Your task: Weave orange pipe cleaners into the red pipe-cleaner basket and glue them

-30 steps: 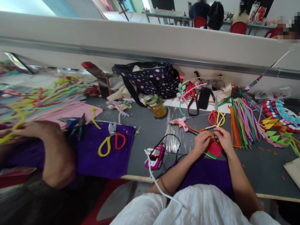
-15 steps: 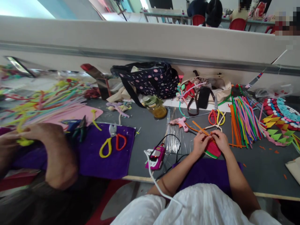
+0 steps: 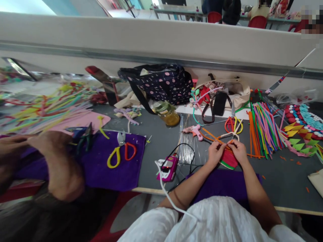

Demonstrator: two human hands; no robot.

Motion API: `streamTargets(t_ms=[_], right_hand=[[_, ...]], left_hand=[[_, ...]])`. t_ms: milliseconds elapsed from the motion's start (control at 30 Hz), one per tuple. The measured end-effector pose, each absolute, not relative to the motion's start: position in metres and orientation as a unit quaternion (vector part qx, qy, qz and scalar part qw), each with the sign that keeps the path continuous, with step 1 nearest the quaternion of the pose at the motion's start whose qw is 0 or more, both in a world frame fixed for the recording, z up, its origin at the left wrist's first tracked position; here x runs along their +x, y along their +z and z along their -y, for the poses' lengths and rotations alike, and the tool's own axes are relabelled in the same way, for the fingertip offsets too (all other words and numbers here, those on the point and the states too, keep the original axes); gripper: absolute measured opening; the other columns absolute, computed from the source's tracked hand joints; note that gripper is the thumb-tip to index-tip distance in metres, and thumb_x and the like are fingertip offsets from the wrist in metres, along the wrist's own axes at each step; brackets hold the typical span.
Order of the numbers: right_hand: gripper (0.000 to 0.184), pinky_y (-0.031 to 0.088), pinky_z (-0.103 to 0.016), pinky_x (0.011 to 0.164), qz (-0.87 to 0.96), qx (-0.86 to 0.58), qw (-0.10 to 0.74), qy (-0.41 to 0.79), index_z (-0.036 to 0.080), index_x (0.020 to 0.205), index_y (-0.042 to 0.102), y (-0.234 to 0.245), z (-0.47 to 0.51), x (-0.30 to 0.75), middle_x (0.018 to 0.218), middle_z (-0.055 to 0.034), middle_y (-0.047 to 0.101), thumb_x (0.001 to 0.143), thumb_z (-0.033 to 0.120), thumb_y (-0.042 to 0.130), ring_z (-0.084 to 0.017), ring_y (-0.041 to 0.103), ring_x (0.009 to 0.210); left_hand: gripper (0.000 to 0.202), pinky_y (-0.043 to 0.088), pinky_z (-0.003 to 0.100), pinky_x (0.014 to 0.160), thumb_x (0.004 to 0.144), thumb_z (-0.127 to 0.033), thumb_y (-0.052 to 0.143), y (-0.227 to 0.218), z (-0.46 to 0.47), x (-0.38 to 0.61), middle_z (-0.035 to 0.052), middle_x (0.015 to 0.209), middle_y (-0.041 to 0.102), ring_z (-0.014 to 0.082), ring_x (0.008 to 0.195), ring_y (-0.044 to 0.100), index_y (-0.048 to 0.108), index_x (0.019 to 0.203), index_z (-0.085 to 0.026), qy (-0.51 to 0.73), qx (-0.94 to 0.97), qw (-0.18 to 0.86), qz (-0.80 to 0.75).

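Observation:
My left hand and my right hand meet over the grey table, fingers pinched. Between them they hold an orange pipe cleaner against a red piece with a green edge. The orange stem runs up and left from my fingers toward a pink glue gun. A purple cloth lies under my forearms.
A bundle of coloured pipe cleaners lies right of my hands, red-and-yellow scissors behind them. A co-worker's arm works at the left over a purple mat with scissors. A dotted bag, a jar and a pink device stand nearby.
My hands have shifted slightly on the orange pipe cleaner and red piece. The co-worker's hands at the left have moved down and left.

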State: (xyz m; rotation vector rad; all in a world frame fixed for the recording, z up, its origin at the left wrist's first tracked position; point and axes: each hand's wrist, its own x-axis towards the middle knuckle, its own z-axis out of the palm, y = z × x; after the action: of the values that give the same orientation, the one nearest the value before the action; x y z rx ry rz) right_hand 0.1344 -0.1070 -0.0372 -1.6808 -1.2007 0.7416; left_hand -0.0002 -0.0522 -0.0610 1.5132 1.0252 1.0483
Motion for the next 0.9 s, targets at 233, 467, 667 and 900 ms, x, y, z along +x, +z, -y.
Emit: streamTargets(t_ms=[233, 467, 667, 900], right_hand=[[0.017, 0.048, -0.029, 0.081, 0.492, -0.644, 0.499, 0.306, 0.022, 0.081, 0.065, -0.034, 0.109, 0.133, 0.082, -0.0021, 0.067, 0.083, 0.033, 0.052, -0.017, 0.063, 0.081], [0.017, 0.050, -0.031, 0.081, 0.515, -0.609, 0.526, 0.295, 0.022, 0.080, 0.064, -0.028, 0.111, 0.127, 0.084, -0.0040, 0.067, 0.086, 0.031, 0.050, -0.018, 0.064, 0.084], [0.017, 0.051, -0.033, 0.083, 0.542, -0.620, 0.526, 0.212, 0.023, 0.089, 0.067, -0.026, 0.115, 0.122, 0.092, -0.0048, 0.070, 0.089, 0.030, 0.051, -0.018, 0.065, 0.088], [0.012, 0.049, -0.037, 0.086, 0.533, -0.616, 0.575, 0.077, 0.023, 0.088, 0.067, -0.030, 0.113, 0.126, 0.091, -0.0046, 0.070, 0.088, 0.025, 0.055, -0.019, 0.065, 0.090]], left_hand=[[0.027, 0.042, 0.024, 0.049, 0.078, -0.042, 0.064, -0.058, 0.046, -0.001, -0.0039, 0.054, 0.055, 0.0120, 0.047, 0.056, 0.050, 0.069, -0.020, 0.437, 0.522, 0.574, -0.456], [0.030, 0.039, 0.025, 0.057, 0.078, -0.038, 0.065, -0.057, 0.033, -0.005, -0.0023, 0.059, 0.052, 0.0113, 0.055, 0.048, 0.052, 0.059, -0.019, 0.492, 0.562, 0.442, -0.497], [0.025, 0.041, 0.036, 0.088, 0.078, -0.034, 0.068, -0.060, 0.018, -0.007, 0.0053, 0.088, 0.065, 0.0204, 0.092, 0.056, 0.058, 0.060, -0.020, 0.510, 0.650, 0.305, -0.473], [0.023, 0.044, 0.034, 0.079, 0.078, -0.030, 0.066, -0.056, 0.001, 0.000, 0.0056, 0.085, 0.060, 0.0188, 0.084, 0.058, 0.055, 0.060, -0.019, 0.543, 0.610, 0.360, -0.450]])
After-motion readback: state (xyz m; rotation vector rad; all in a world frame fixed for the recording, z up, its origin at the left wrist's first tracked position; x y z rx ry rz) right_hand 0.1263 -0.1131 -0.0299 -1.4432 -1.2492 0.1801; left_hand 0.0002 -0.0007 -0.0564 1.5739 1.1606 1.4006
